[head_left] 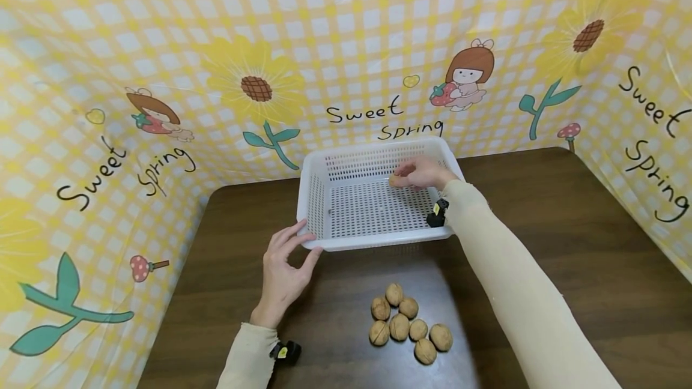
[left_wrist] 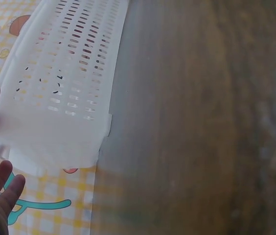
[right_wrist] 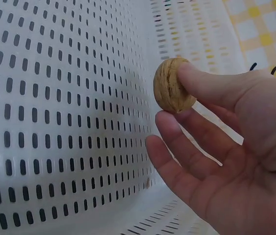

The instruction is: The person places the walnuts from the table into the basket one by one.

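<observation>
Seen from my remote post, a white basket (head_left: 378, 241) takes centre stage, its right rim partly hidden by the right sleeve (head_left: 519, 287); a black wrist camera (head_left: 439, 213) juts over its near-right corner; beneath lies a dark wooden table (head_left: 227, 275), walled by yellow-checked cloth (head_left: 335, 65) printed with sunflowers; I count one basket, eight loose walnuts (head_left: 399, 327) clustered before it, and one held walnut (right_wrist: 166, 87) inside it, pinched by the right hand (head_left: 424, 173); the left hand (head_left: 283, 275), fingers spread, touches the near-left corner.
</observation>
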The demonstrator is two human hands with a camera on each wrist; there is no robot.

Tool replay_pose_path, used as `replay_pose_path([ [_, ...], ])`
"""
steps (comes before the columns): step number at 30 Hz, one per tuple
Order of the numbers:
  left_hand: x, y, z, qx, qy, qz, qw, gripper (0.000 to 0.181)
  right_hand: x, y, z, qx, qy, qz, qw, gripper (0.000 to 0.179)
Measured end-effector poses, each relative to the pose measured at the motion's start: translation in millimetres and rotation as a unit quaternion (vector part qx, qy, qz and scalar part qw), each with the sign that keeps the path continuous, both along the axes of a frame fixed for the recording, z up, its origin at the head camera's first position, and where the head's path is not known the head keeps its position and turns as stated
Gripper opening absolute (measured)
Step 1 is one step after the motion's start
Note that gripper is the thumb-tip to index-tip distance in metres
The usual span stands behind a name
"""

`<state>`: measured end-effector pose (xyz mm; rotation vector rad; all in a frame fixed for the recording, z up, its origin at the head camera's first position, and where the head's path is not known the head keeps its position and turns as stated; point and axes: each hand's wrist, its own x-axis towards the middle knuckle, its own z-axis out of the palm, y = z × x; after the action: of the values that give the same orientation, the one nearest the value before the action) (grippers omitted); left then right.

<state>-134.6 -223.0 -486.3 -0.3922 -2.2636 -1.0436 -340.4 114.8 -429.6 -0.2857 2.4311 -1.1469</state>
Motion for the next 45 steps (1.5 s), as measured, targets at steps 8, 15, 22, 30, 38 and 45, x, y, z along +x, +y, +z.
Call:
replay_pose_path([
  [8, 1.4, -1.0, 2.9, -0.025, -0.005, 0.000, 0.9997, 0.020, 5.1, -4.6, -0.8, 0.025, 0.011, 0.010, 0.9996, 0.044],
  [15, 0.8, -2.4, 5.5, -0.042, -0.007, -0.008, 0.9991, 0.016, 9.6, -6.5, -0.2, 0.060, 0.016, 0.022, 0.9978, 0.039],
  [22, 1.0, -1.8, 7.1, -0.034, -0.003, -0.011, 0.9994, 0.016, 8.8, -5.5, -0.2, 0.078, 0.020, 0.026, 0.9964, 0.038],
  [30, 1.6, -1.1, 5.5, -0.022, -0.008, -0.016, 0.9996, 0.015, 10.6, -5.0, 5.5, 0.056, 0.025, 0.022, 0.9979, 0.045],
  [38, 3.4, -0.6, 2.6, -0.014, -0.006, -0.017, 0.9997, 0.016, 15.1, 3.4, 21.9, -0.017, 0.021, 0.028, 0.9992, 0.044],
  [45, 1.2, -0.1, 1.7, -0.011, -0.002, -0.017, 0.9998, 0.016, 25.7, 6.4, 44.2, -0.044, 0.030, 0.052, 0.9972, 0.046],
])
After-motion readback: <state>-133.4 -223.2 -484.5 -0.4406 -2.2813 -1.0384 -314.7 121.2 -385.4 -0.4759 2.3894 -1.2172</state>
